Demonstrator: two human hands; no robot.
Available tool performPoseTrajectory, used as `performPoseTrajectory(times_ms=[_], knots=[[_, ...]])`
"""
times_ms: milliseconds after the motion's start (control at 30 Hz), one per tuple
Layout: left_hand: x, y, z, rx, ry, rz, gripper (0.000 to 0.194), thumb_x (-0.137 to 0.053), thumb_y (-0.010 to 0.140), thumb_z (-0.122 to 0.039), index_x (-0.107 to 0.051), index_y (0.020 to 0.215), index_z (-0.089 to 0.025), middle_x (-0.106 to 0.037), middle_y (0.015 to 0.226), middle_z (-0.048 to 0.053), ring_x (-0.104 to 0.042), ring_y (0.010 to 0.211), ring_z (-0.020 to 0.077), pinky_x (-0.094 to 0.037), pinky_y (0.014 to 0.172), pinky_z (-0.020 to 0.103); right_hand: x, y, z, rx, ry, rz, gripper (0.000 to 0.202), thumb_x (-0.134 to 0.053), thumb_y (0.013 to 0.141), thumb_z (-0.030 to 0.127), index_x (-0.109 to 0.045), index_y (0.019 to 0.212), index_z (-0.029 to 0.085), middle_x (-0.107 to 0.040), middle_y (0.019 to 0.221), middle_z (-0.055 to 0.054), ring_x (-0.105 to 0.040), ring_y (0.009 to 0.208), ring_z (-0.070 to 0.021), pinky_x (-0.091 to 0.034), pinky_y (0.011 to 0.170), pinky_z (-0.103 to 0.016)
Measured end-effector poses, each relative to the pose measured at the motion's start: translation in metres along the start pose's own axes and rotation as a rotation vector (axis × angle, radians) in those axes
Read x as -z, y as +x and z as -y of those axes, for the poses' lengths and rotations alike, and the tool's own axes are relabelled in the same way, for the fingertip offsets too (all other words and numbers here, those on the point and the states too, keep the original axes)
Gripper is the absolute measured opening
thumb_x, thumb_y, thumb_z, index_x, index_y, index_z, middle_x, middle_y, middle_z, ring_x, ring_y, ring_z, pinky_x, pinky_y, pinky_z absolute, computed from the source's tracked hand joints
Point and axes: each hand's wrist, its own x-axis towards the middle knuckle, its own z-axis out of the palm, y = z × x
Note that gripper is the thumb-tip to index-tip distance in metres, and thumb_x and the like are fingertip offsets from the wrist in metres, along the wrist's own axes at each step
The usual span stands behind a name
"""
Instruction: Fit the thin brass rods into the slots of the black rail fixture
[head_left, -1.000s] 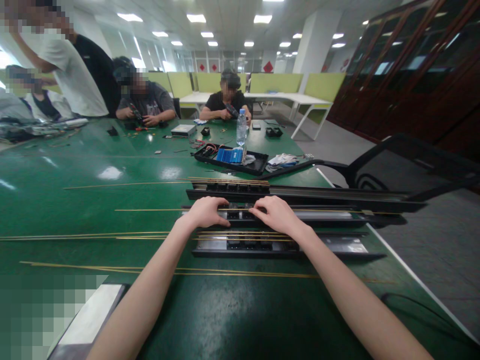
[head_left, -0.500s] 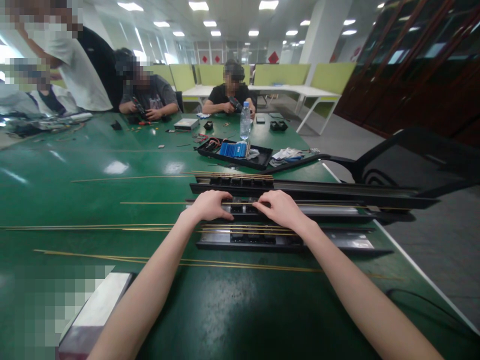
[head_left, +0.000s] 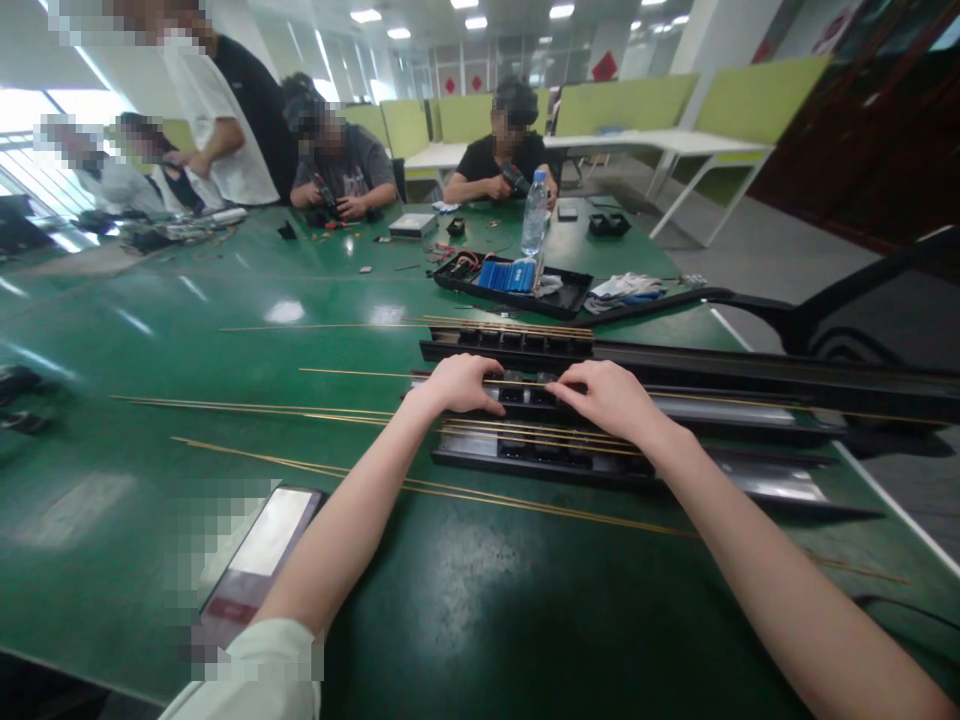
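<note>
Three long black rails lie side by side on the green table. My left hand spans the middle rail, its thumb at the near wall and its index finger at the far one. To its right, my right hand pinches a thin brass-coloured rod running lengthwise over that rail. Small black blocks sit in the channel between my hands. Several more rods lie across the nearest rail, and others rest on the farthest rail.
Loose rods lie nearer me, and a phone is beside my left forearm. Beyond the rails are a black tray, gloves and a water bottle. A chair stands at right. Co-workers handle tools across the table.
The camera view has swung, so the scene sits farther right and slightly higher. Both hands stay at the same places on the middle rail, with the rod still under my right fingertips.
</note>
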Motion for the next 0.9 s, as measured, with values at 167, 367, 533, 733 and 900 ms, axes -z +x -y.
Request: performPoseTrajectory(times_ms=[167, 367, 533, 733, 900], knots=[[-0.0016, -0.0028, -0.002, 0.02, 0.027, -0.007, 0.075, -0.071, 0.065, -0.066, -0.062, 0.129, -0.029, -0.07, 0.125, 0.005, -0.064, 0.113, 0.0318, -0.05, 0.095, 0.039, 0.0008, -0.0003, 0.0013, -0.022, 0.04, 0.006, 0.042, -0.048, 0.095, 0.052, -0.077, 0.086, 0.023, -0.077, 0.09, -0.006, -0.068, 0.084, -0.0249, -0.043, 0.07, -0.034], [-0.0027, -0.0063, -0.0016, 0.015, 0.018, -0.013, 0.076, -0.069, 0.067, -0.068, -0.061, 0.131, -0.028, -0.069, 0.127, 0.005, -0.063, 0.114, 0.0322, -0.048, 0.097, 0.039, 0.0017, -0.0008, 0.0013, -0.023, 0.034, 0.007, 0.042, -0.047, 0.095, 0.051, -0.078, 0.087, 0.024, -0.077, 0.091, -0.006, -0.067, 0.085, -0.0256, -0.043, 0.07, -0.034], [-0.0004, -0.0045, -0.0038, 0.009, 0.042, 0.001, 0.077, -0.069, 0.066, -0.069, -0.061, 0.131, -0.027, -0.069, 0.126, 0.006, -0.063, 0.113, 0.032, -0.049, 0.096, 0.039, 0.0034, -0.0022, 0.0024, -0.023, 0.026, -0.003, 0.042, -0.047, 0.096, 0.05, -0.078, 0.088, 0.023, -0.077, 0.09, -0.006, -0.067, 0.085, -0.0245, -0.043, 0.071, -0.032], [0.001, -0.0021, -0.0051, 0.002, 0.075, 0.0, 0.076, -0.07, 0.065, -0.068, -0.063, 0.128, -0.027, -0.071, 0.122, 0.006, -0.066, 0.11, 0.031, -0.051, 0.093, 0.038, 0.0056, -0.0039, 0.0026, -0.024, 0.002, 0.007, 0.041, -0.048, 0.097, 0.051, -0.077, 0.089, 0.023, -0.077, 0.09, -0.005, -0.068, 0.083, -0.022, -0.044, 0.072, -0.03], [0.0006, -0.0025, -0.0053, -0.001, 0.085, -0.01, 0.075, -0.07, 0.065, -0.068, -0.063, 0.127, -0.028, -0.071, 0.122, 0.006, -0.066, 0.11, 0.0314, -0.051, 0.092, 0.038, 0.0053, -0.0035, -0.0003, -0.01, 0.005, 0.011, 0.041, -0.047, 0.097, 0.05, -0.078, 0.089, 0.024, -0.077, 0.09, -0.004, -0.068, 0.085, -0.0223, -0.044, 0.073, -0.03]])
